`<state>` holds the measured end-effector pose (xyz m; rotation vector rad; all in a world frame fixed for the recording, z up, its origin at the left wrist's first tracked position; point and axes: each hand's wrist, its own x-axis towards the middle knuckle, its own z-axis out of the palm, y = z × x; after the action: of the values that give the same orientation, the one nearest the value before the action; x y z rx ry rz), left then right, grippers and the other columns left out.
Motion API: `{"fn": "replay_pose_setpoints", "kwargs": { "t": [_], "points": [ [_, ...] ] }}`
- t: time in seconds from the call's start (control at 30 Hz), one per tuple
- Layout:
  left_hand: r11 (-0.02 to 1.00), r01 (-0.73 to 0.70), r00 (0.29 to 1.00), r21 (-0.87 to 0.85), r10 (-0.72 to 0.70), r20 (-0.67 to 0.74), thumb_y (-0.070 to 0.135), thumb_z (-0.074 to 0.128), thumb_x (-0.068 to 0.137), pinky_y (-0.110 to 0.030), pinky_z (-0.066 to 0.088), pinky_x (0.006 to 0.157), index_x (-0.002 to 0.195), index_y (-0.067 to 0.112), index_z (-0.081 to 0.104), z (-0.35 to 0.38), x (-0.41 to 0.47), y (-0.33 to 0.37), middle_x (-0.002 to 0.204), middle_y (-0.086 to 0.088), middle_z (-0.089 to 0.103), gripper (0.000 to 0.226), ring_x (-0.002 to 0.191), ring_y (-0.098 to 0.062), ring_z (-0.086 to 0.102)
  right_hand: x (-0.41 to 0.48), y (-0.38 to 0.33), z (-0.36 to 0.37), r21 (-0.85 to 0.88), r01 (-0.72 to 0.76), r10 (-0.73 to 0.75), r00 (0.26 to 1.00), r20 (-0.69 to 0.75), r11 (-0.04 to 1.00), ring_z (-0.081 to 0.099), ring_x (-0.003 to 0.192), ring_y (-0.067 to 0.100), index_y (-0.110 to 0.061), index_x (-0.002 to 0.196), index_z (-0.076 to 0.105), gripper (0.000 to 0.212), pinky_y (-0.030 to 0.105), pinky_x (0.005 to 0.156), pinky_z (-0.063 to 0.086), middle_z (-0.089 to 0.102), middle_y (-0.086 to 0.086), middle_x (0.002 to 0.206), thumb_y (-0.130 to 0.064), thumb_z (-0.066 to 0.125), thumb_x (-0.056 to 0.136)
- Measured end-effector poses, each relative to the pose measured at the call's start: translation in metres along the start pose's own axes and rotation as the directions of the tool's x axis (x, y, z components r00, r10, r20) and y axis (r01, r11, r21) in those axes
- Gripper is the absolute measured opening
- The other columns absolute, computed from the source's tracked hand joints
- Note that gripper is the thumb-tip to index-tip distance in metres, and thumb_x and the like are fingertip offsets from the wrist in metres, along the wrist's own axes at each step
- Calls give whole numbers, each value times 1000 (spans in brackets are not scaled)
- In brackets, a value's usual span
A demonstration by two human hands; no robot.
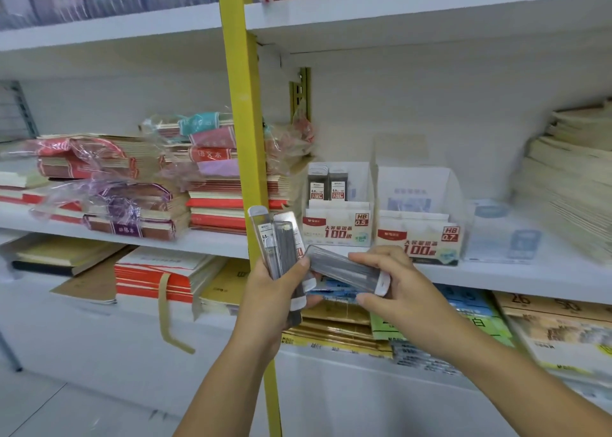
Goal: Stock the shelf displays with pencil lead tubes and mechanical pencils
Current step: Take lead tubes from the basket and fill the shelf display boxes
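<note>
Grips a fanned bundle of pencil lead tubes [281, 248] in the left hand [275, 294], fingers curled round the lower ends, near six o'clock of the view, in front of the yellow shelf post [243, 138]. Pinches a single lead tube [344, 269] between thumb and fingertips of the right hand [400, 291], held nearly level, touching or just beside the bundle (cannot tell which). Could easily lose the fan: splayed, slick plastic, held only low down, so liable to slide out and fall while drawing the single one clear. Could also put stock in the wrong carton, given two near-identical boxes side by side and only a small grade mark to tell them apart. At one o'clock from the hands, on the white shelf [496, 279]: HB 0.5 display box [337, 229], holding two standing tubes [326, 185] upright at the back left. Just beside it, at two o'clock: HB 0.7 display box [420, 238], showing no tubes from here. Judging by the 0.5 printed on the foremost tube of the bundle, probably belongs in the left-hand box. No mechanical pencils in sight.
</note>
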<state>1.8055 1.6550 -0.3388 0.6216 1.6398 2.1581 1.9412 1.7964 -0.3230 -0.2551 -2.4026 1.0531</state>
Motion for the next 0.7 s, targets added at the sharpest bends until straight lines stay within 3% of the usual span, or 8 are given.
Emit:
{"fn": "replay_pose_setpoints", "kwargs": {
  "t": [0.07,0.13,0.2,0.3,0.53,0.6,0.7],
  "points": [
    [1000,-11,1000,11,11,13,31,70,92,-52,61,80,113,39,56,-2,2,-1,87,15,77,26,76,-10,77,2,2,-2,39,-8,9,1000,-28,999,45,108,-14,-46,119,55,36,2,88,39,44,-35,109,-24,65,91],
    [1000,-25,999,13,25,21,34,69,93,-37,64,66,113,41,55,-4,4,-1,86,15,77,25,74,-9,76,4,1,-7,137,-23,35,995,-89,990,61,87,-3,-40,113,61,24,15,77,51,60,-21,100,-27,61,93],
    [999,-22,1000,33,22,13,38,69,92,-26,57,54,110,44,55,-5,4,-1,82,14,76,24,65,-6,74,8,-2,-11,159,-21,50,983,-176,987,64,62,6,-36,105,63,14,19,63,53,70,-6,79,-29,59,94],
    [999,-10,1000,36,9,24,32,71,92,-23,56,55,113,41,56,-4,5,-2,83,8,76,27,67,-6,72,13,-9,-11,215,-21,66,977,-204,976,60,50,12,-34,102,65,13,22,56,53,70,4,67,-25,60,94],
    [1000,-15,999,-18,16,38,24,71,92,-23,56,57,117,35,62,-3,7,4,90,0,77,29,74,-8,73,23,-24,-14,362,-91,149,980,-135,928,65,63,14,-34,117,60,24,25,65,55,73,5,76,-22,46,101],
    [999,-19,999,-35,20,40,27,70,93,-24,57,58,113,37,63,-2,9,8,86,2,77,24,72,-7,73,29,-32,-19,293,-23,77,982,-173,956,67,66,15,-31,117,60,25,26,67,57,72,1,78,-16,49,99],
    [996,-35,999,-78,36,8,29,71,92,-22,55,53,109,33,65,4,13,15,86,1,77,19,66,-6,71,49,-52,-44,183,161,-87,930,-358,970,68,69,15,-32,108,53,24,27,64,58,72,-2,83,-12,57,95]
  ]
}}
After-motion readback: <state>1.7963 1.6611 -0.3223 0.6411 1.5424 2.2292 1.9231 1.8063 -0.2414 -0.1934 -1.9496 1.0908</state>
